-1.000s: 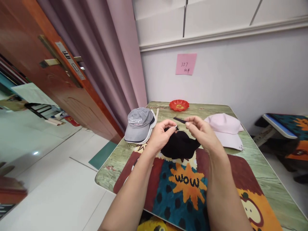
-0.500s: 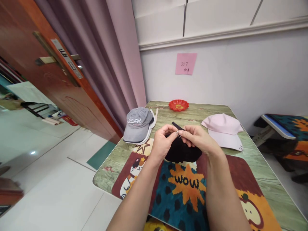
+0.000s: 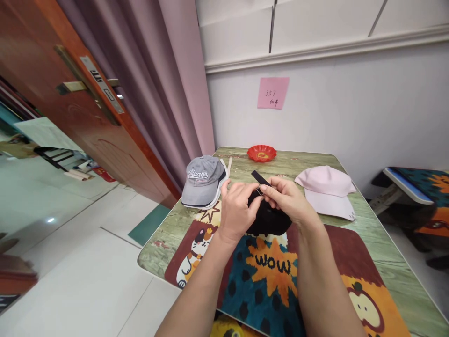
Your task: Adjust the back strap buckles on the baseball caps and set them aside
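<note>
Between my two hands is a black cap [image 3: 269,222], held above the patterned mat. A small metal buckle [image 3: 259,190] sits at my fingertips, and the cap's black strap [image 3: 260,178] sticks up beyond it. My left hand [image 3: 239,206] pinches at the buckle's left side with thumb and forefinger. On the other side my right hand [image 3: 285,196] grips the strap and buckle, its fingers curled. Part of the cap is hidden behind both hands. A grey cap [image 3: 202,180] with white lettering lies on other caps to the left; a pale pink cap [image 3: 327,187] rests to the right.
A red scalloped dish [image 3: 261,153] stands at the back of the green wood-patterned table [image 3: 154,250]. The colourful mat [image 3: 245,281] lies along its front. Left of the table are a purple curtain [image 3: 164,84] and a wooden door [image 3: 91,121]; a pink note [image 3: 273,93] is on the wall.
My left fingers have shifted and spread a little around the buckle. More of the black strap now shows above it. The view has moved slightly.
</note>
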Demonstrator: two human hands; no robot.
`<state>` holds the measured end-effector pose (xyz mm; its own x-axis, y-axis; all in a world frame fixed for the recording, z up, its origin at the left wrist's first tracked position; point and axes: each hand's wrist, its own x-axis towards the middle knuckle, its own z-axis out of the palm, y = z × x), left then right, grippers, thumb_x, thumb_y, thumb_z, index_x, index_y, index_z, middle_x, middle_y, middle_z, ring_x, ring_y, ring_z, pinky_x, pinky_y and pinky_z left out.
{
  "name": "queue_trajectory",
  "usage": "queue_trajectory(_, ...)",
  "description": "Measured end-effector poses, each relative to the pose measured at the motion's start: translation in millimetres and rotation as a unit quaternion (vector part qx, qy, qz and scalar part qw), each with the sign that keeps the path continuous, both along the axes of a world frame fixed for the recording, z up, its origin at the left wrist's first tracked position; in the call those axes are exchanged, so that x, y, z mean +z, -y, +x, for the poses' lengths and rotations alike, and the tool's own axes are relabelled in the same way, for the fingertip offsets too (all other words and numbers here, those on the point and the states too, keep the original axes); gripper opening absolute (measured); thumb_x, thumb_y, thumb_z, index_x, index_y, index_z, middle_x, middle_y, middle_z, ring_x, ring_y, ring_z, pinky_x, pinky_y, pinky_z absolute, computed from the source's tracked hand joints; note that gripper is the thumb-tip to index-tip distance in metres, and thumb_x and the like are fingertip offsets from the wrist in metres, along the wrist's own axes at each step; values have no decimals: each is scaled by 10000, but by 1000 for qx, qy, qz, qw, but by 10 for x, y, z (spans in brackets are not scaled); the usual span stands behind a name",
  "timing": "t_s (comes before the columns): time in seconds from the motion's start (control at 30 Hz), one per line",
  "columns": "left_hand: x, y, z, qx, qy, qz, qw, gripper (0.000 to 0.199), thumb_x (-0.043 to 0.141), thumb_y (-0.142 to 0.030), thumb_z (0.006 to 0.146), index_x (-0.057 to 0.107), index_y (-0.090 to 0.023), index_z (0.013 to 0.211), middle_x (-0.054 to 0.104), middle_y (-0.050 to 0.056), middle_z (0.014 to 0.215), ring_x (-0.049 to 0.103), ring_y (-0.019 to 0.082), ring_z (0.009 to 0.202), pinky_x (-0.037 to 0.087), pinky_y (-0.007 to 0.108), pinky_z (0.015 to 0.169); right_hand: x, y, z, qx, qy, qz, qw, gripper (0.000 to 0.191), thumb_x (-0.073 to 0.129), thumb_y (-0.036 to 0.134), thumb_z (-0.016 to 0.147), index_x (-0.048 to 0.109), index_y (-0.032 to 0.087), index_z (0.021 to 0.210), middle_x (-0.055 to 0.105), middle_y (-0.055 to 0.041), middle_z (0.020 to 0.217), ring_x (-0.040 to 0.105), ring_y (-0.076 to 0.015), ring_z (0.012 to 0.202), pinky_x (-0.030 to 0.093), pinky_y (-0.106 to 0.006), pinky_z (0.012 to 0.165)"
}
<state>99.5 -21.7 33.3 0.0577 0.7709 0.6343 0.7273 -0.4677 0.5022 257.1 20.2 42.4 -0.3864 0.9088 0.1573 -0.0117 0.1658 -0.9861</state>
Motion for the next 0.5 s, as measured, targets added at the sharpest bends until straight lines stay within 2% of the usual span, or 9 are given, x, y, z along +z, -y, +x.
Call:
queue_trajectory(0.17, -17, -10, -37, 17, 21, 7, 1000, 180, 651, -238, 896, 725, -278, 1055, 765, 40, 1010, 654, 245, 989, 219, 482, 1177, 5, -3, -14, -19, -23, 1, 1000, 365, 696, 530, 853, 615, 186, 764, 574, 20, 649, 413, -68, 487, 283, -221, 448)
queue_trajectory(0.33, -69, -76, -174, 46, 89, -32, 994, 199, 749, -248, 832, 752, -250, 1031, 769, 37, 958, 669, 230, 937, 398, 439, 1047, -15, -37, 81, -95, -21, 1, 995, 403, 666, 562, 865, 650, 180, 739, 570, 12, 620, 312, -61, 446, 209, -247, 428)
queue_trajectory(0.4, -96, -92, -205, 41, 121, -49, 991, 212, 757, -245, 822, 760, -243, 1034, 765, 34, 934, 675, 219, 919, 451, 408, 993, -27, -40, 114, -103, 3, 7, 995, 367, 674, 537, 861, 660, 182, 769, 594, 8, 623, 362, -72, 461, 256, -242, 445)
queue_trajectory(0.5, -136, -100, -212, 29, 170, -67, 983, 230, 752, -229, 817, 762, -234, 1046, 762, 35, 960, 691, 207, 932, 495, 372, 948, -45, -30, 109, -75, 55, 14, 996, 294, 623, 471, 896, 639, 190, 808, 656, -7, 684, 491, -103, 542, 366, -237, 520)
